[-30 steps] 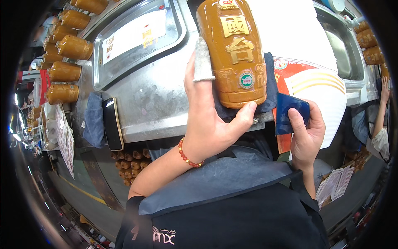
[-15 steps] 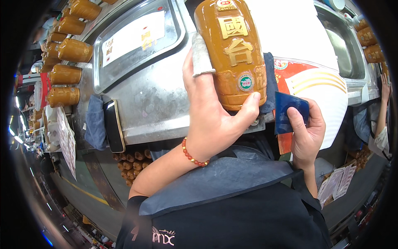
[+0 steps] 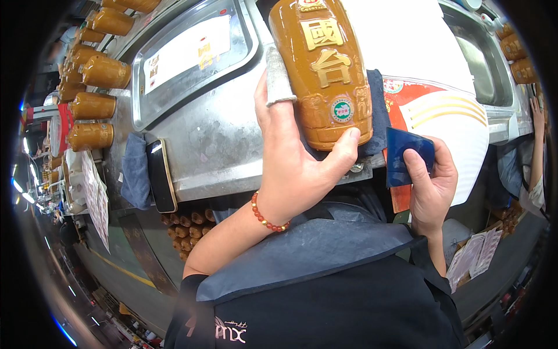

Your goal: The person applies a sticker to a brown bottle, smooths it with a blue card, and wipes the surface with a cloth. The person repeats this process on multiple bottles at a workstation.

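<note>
A glossy brown bottle (image 3: 328, 81) with raised gold characters and a round green-and-white sticker near its base rises past the upper edge of the view. My left hand (image 3: 302, 154) grips its lower part, thumb at the base corner and a grey cloth sleeve (image 3: 279, 75) around one finger. On that wrist is a red bead bracelet. In my right hand (image 3: 430, 180) is a flat dark-blue scraper (image 3: 401, 154), pinched under the thumb, just right of the bottle and apart from it. A dark-blue cloth (image 3: 378, 110) lies on the table behind the bottle.
A metal tray (image 3: 139, 96) holding a sheet with gold characters sits on the steel table at left. Near its edge are a phone (image 3: 161, 174) and a folded blue cloth (image 3: 135, 174). More brown bottles (image 3: 93, 106) stand far left. A sink (image 3: 479, 64) is at right.
The bottle and my left hand have shifted slightly left and up in the view. My right hand keeps the scraper in nearly the same place.
</note>
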Motion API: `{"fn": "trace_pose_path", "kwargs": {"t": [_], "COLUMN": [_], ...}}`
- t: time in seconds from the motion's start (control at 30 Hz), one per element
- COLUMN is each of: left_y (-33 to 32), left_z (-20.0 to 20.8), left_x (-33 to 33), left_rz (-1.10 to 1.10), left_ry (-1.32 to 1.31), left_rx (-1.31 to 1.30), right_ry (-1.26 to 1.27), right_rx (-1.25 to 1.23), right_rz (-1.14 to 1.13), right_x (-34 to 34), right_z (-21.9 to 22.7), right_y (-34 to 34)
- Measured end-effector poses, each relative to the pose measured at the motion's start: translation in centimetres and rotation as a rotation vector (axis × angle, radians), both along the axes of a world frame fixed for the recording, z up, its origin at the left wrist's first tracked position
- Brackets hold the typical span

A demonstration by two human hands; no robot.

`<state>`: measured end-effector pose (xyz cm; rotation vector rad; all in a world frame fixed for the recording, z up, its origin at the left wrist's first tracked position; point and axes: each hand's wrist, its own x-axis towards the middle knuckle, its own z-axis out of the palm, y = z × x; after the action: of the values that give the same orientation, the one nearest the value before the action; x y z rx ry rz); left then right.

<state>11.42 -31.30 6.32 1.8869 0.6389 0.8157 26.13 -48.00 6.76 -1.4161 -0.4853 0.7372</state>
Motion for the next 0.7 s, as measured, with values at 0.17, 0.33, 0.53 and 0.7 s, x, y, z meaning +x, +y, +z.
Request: {"fn": "trace_pose_path", "kwargs": {"t": [0.17,0.33,0.53,0.7], "left_y": [-0.05,0.05,0.34,0.53], "left_z": [0.05,0.19,-0.15,0.10], "left_x": [0.05,-0.06,-0.01,-0.45], "left_rz": [0.009,0.009,-0.015,-0.054], "left_ry": [-0.018,-0.031,-0.025,0.015], "left_rx": [-0.051,-0.147,-0.169,-0.154], "right_ry": [-0.010,-0.039,-0.014,0.024], "right_rx": [0.000,-0.007,-0.022,-0.035], "right_rz": [0.002,0.018,-0.002,-0.008], "right_x": [0.06,0.32,0.18,0.13], "right_z": [0.17,-0.41,-0.05,0.28], "right_y": [0.18,0.00,0.10,0.18]}}
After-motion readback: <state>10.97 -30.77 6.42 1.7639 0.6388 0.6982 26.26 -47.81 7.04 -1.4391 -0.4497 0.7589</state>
